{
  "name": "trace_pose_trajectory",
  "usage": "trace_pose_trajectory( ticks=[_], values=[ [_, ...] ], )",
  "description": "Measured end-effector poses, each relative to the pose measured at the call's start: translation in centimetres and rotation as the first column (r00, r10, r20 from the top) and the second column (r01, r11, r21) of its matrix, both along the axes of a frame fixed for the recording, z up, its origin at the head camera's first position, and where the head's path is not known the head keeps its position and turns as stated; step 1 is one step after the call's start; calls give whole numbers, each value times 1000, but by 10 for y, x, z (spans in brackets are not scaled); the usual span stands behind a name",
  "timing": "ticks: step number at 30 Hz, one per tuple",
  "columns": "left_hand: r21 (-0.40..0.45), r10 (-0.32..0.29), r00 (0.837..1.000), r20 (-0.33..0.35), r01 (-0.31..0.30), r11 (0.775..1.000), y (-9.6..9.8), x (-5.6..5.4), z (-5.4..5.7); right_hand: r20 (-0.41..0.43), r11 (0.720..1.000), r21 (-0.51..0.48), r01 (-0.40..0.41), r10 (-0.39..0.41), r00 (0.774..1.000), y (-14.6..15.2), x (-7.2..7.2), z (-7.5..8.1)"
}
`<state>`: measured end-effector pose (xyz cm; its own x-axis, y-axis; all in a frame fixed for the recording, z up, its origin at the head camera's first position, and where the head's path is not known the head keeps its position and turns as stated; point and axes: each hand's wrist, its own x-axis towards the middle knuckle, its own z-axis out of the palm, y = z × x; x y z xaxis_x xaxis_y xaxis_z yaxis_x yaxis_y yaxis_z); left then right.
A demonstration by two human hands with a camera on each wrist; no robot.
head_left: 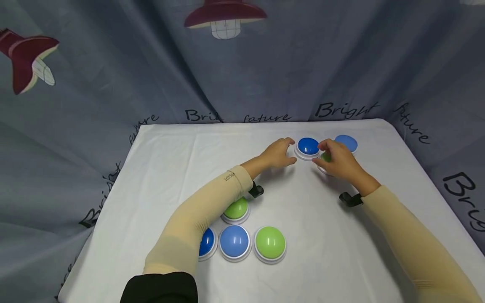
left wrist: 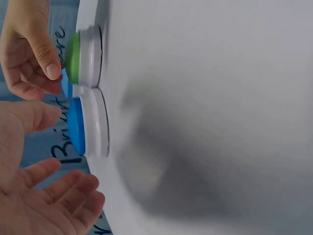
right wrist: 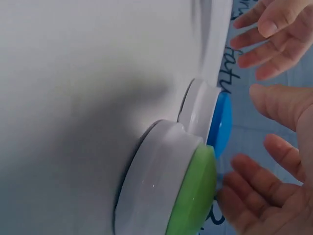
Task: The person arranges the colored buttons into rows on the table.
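Observation:
Three round dome buttons on white bases sit together at the far right of the table: a dark blue button (head_left: 308,146), a green button (head_left: 326,157) and a light blue button (head_left: 346,142). Just left of the dark blue one is my left hand (head_left: 278,153), thumb and fingers spread apart with nothing between them. My right hand (head_left: 339,162) hovers over the green button and partly hides it and the light blue one. In the right wrist view its fingers (right wrist: 259,181) are loosely bent beside the green dome (right wrist: 193,196); whether they touch it, I cannot tell.
Nearer the front stand another green button (head_left: 236,209), a light blue button (head_left: 234,242), a green button (head_left: 270,243) and a dark blue button (head_left: 206,242) partly behind my left sleeve. A grey-blue curtain (head_left: 113,63) hangs behind the white-covered table (head_left: 322,252).

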<state>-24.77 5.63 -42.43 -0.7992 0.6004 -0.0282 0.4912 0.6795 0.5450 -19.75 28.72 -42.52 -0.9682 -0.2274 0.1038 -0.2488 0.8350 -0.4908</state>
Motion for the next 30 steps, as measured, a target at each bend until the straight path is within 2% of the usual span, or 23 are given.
trace_pose_trajectory(
  ticks=[6, 11, 15, 21, 25, 30],
  values=[
    [11, 28, 998, 63, -29, 1000, 13, -13, -15, 56, 997, 83, 9, -14, 998, -3, -19, -5],
    [41, 4, 996, 94, -8, 999, 19, -21, -23, 131, 995, 102, 23, -36, 991, -9, -30, -12],
    [90, -43, 991, 124, 31, 995, 22, -24, -26, 129, 994, 105, 16, -30, 991, -9, -37, -17],
    [96, -88, 980, 177, 72, 993, 18, -21, -23, 119, 995, 87, 42, -52, 991, -10, -37, -20],
    [99, -106, 981, 162, 91, 991, 10, -20, -16, 77, 997, 73, 36, -42, 996, -17, -32, -16],
    [171, -150, 981, 124, 128, 977, -10, -21, -10, 8, 999, 52, 14, -15, 1000, -26, -24, -14]
  ],
)
